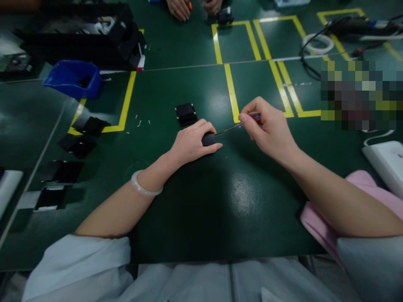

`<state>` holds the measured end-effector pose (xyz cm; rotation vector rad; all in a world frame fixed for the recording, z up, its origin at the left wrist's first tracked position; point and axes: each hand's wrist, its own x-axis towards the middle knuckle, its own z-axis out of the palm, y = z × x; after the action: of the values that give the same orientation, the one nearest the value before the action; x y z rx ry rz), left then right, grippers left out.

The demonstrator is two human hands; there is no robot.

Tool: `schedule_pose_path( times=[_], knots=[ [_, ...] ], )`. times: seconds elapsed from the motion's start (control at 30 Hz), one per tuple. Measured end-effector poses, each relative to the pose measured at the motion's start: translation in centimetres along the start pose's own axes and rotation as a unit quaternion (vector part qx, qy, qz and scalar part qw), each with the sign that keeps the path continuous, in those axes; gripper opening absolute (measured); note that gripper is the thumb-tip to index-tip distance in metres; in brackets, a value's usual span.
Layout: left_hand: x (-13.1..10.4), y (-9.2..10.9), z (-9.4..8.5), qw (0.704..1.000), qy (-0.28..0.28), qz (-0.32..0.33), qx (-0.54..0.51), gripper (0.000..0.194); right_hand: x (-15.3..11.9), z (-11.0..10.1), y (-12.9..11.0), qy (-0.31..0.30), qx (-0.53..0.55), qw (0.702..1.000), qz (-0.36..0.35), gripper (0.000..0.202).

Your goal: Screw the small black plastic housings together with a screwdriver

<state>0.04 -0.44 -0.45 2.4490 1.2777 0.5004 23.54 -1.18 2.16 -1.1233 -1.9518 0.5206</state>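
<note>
Near the middle of the green table [189, 218], my left hand [195, 141] is closed around a small black part [208, 139]. My right hand [264, 128] grips a screwdriver [255, 118] by its dark handle. Its thin shaft points left, and the tip meets the right side of the black part. Just behind my left hand lies another black part [185, 113] with small shiny bits at its edges. Several small screws [139, 123] are scattered to the left.
Several black parts [61, 171] lie at the left, below a blue bin [75, 79] and a black box [78, 42]. Another person's hands [180, 8] are at the far edge. At the right are a pink cloth [324, 218], a white device [387, 163] and cables.
</note>
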Motion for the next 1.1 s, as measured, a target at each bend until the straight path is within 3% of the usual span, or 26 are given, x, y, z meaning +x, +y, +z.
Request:
schedule_pose_path(
  times=[0.17,0.43,0.57,0.73,0.87,0.97,1.1],
  knots=[
    [-0.03,-0.01,-0.01,1.0,0.001,0.003,0.0,0.039,0.02,-0.11,-0.16,-0.007,-0.006,1.0,0.0,0.002],
    [0.0,-0.05,0.01,1.0,-0.002,0.001,0.001,0.04,0.06,-0.15,-0.12,0.002,-0.01,1.0,0.017,0.017],
    [0.03,-0.03,0.01,1.0,-0.002,0.0,0.001,0.04,0.04,-0.1,-0.18,-0.006,0.002,1.0,0.016,0.003],
    [0.02,0.13,-0.1,1.0,-0.007,-0.008,0.001,0.039,0.05,-0.15,-0.19,-0.006,0.011,1.0,0.018,0.004],
    [-0.03,0.12,-0.11,1.0,-0.006,-0.004,-0.001,0.038,0.08,-0.16,-0.02,-0.002,0.0,1.0,0.018,0.016],
    [-0.03,0.06,-0.07,1.0,-0.004,-0.003,-0.002,0.038,0.01,-0.11,-0.13,-0.007,0.009,1.0,0.015,0.006],
    [0.01,0.02,-0.08,1.0,-0.005,-0.004,-0.002,0.04,-0.04,-0.11,-0.28,-0.002,0.011,1.0,0.016,0.007]
  ],
)
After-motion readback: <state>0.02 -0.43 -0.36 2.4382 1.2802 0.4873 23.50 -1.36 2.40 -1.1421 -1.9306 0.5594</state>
